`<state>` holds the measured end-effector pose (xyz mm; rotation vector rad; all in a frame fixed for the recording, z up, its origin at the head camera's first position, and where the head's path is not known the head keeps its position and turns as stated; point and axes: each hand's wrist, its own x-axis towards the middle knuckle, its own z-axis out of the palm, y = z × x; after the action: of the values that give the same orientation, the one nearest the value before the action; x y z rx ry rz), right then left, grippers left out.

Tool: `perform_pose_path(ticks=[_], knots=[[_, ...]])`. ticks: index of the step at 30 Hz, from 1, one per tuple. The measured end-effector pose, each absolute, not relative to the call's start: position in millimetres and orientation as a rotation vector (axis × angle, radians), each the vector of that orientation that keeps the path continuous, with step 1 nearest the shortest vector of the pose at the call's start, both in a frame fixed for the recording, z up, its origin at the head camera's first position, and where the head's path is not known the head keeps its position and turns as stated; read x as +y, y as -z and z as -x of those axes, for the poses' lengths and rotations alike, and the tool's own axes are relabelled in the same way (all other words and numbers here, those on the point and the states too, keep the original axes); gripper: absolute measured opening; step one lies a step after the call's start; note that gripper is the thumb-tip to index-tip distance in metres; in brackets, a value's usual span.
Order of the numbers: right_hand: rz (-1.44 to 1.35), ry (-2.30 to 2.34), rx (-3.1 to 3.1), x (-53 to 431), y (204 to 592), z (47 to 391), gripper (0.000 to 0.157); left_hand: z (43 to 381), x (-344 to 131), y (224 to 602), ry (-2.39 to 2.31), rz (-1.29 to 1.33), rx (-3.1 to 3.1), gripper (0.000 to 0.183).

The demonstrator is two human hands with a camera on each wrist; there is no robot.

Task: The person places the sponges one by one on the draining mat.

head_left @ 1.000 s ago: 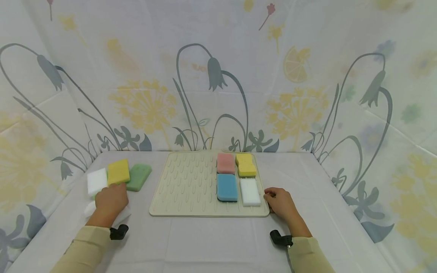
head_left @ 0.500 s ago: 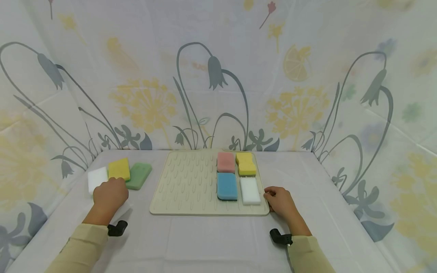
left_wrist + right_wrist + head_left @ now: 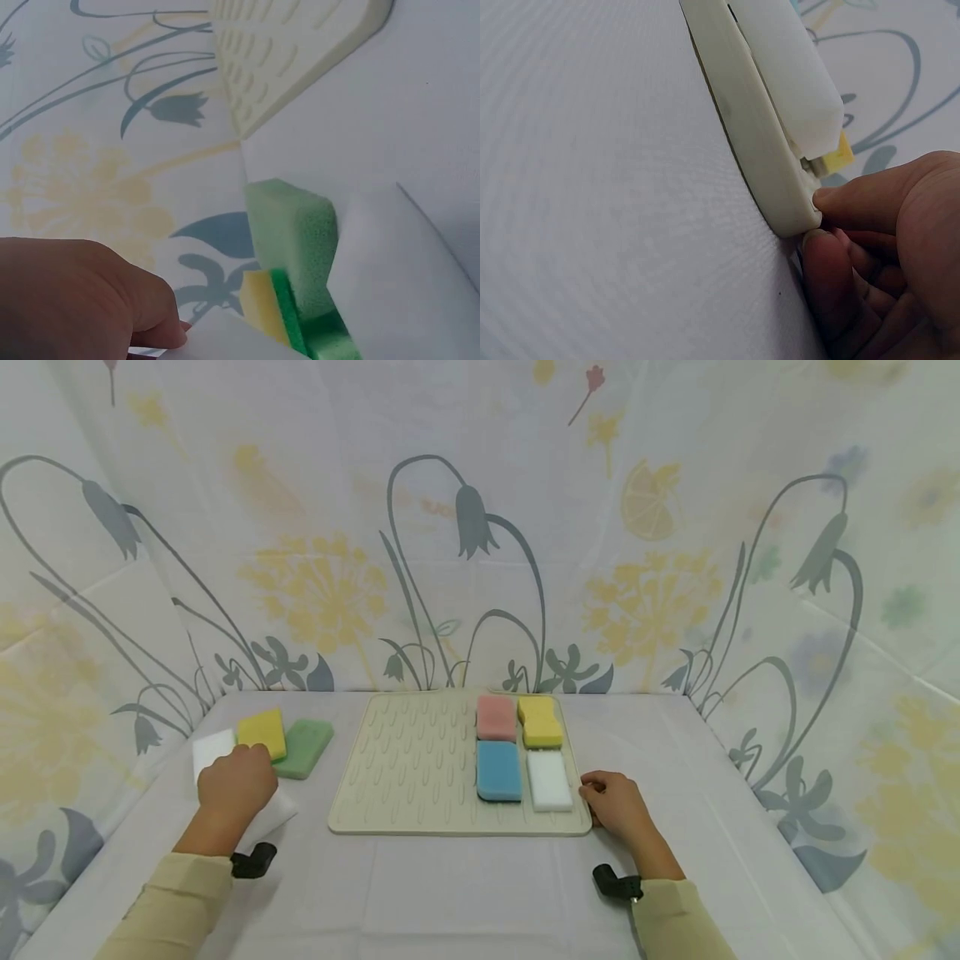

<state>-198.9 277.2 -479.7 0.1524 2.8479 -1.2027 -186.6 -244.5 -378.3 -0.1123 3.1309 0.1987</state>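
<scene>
My left hand (image 3: 238, 781) pinches a thin white sheet (image 3: 272, 814), paper or cloth, I cannot tell which. In the left wrist view the sheet (image 3: 405, 262) bends up beside the sponges. Beyond that hand lie a white sponge (image 3: 212, 750), a yellow sponge (image 3: 261, 732) with a green side, and a green sponge (image 3: 306, 748). My right hand (image 3: 618, 806) grips the right front edge of a cream ridged mat (image 3: 405, 768), thumb above and a finger at its underside. On the mat sit a pink sponge (image 3: 497, 718), a yellow sponge (image 3: 540, 722), a blue sponge (image 3: 498, 771) and a white sponge (image 3: 550, 782).
A white cloth (image 3: 450, 893) covers the table. Behind it hangs a floral curtain (image 3: 337, 527), which also closes off both sides. Each wrist carries a black camera, the left one (image 3: 255, 861) and the right one (image 3: 617, 883).
My left hand has drawn back slightly toward me and to the left, with the white sheet shifting along. The right hand and the sponges on the mat stay in place.
</scene>
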Motion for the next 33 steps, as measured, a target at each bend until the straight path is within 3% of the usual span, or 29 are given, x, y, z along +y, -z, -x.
perform_pose_path(ticks=[9,21,33], knots=[[-0.16,1.214,2.824,276,481,195,0.034,174,-242,366,-0.193,0.006,3.214,0.014],[-0.161,1.202,2.841,277,477,198,0.033,176,-228,355,-0.327,-0.058,3.333,0.019],[-0.157,1.196,2.847,276,477,198,0.033,182,-218,356,-0.305,-0.222,3.39,0.012]])
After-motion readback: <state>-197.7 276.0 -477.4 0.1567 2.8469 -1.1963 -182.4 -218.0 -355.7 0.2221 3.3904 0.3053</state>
